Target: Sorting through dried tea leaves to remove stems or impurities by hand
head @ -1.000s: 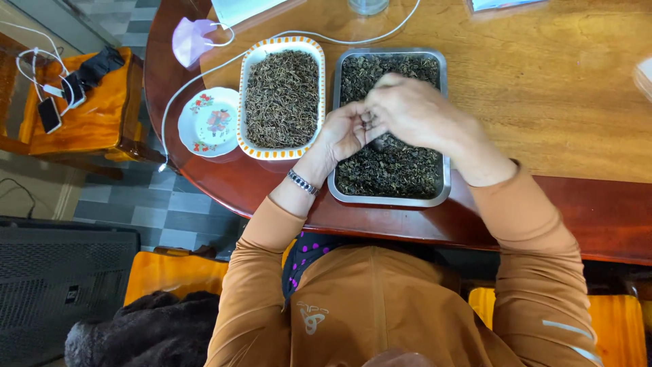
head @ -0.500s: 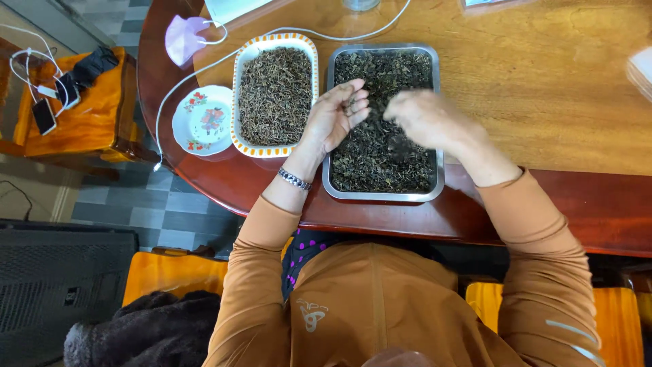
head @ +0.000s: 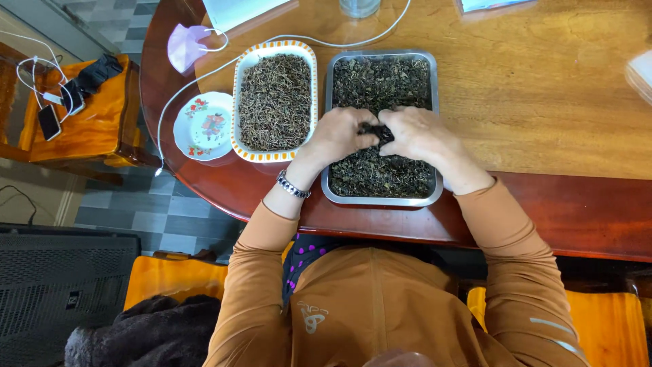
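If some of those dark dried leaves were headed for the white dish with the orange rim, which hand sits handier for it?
Probably the left hand: it rests at the steel tray's left edge, right beside the white orange-rimmed dish. The right hand sits farther over the dark dried leaves.

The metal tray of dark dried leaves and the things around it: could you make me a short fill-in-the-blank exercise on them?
1. Both hands meet over the rectangular ____ tray of dark dried leaves.
2. The left hand and right hand pinch a small ____ of leaves between them.
3. The oval dish with the orange-dotted rim lies to the tray's ____.
4. The wristwatch sits on the ____ wrist.

Missing words: metal; clump; left; left
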